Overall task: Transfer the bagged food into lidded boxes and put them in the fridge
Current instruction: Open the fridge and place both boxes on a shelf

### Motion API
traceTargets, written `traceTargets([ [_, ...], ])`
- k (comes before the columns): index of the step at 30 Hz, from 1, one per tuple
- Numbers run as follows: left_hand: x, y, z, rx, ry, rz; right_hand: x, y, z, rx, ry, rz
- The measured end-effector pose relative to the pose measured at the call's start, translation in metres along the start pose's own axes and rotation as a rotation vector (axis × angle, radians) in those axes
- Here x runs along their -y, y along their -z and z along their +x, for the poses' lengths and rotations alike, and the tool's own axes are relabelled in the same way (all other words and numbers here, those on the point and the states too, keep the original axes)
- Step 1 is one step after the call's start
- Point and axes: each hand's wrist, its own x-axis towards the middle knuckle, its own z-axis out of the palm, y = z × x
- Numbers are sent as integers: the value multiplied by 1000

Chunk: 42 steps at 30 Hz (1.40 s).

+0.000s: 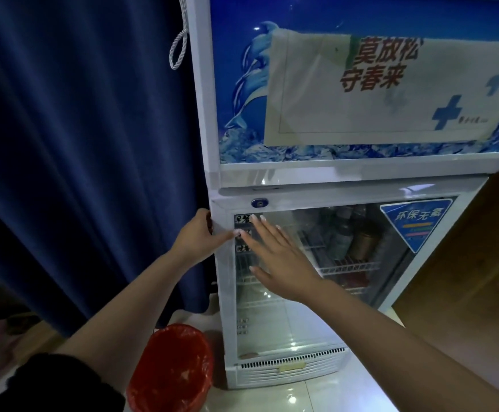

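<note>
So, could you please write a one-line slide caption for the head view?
Left hand grips the fridge door edge while the open right hand lies against its glass; red bin beside.

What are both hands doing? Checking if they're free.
Left hand: gripping the fridge door edge.
Right hand: open, fingers straight against the glass, holding nothing.

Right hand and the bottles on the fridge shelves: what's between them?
Only the closed glass door, in the head view. The right hand lies flat against it; the bottles stand behind.
</note>
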Motion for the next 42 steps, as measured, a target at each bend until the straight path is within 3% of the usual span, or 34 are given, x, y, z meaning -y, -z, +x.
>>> traceTargets([
  [7,-4,-4,-21,-63,3,-50,-2,0,-16,77,0,17],
  [12,-9,-10,-64,-84,-70,20,15,-12,-45,23,115,-108],
  [21,-34,-23,-175,-45,-97,54,33,-12,-149,-7,41,45],
  [25,-59,-36,-237,-31,-150,194,39,4,-215,-35,-4,136],
  [28,-82,-52,-285,-117,-253,352,46,17,-266,-117,-15,165],
  [32,-110,-78,-338,-190,-387,298,51,34,-335,-239,-27,144],
  [37,-146,-103,-367,-109,-816,520,45,54,-402,-361,-22,84],
  [42,-196,-142,-385,12,-977,526,27,69,-462,-414,-110,42],
])
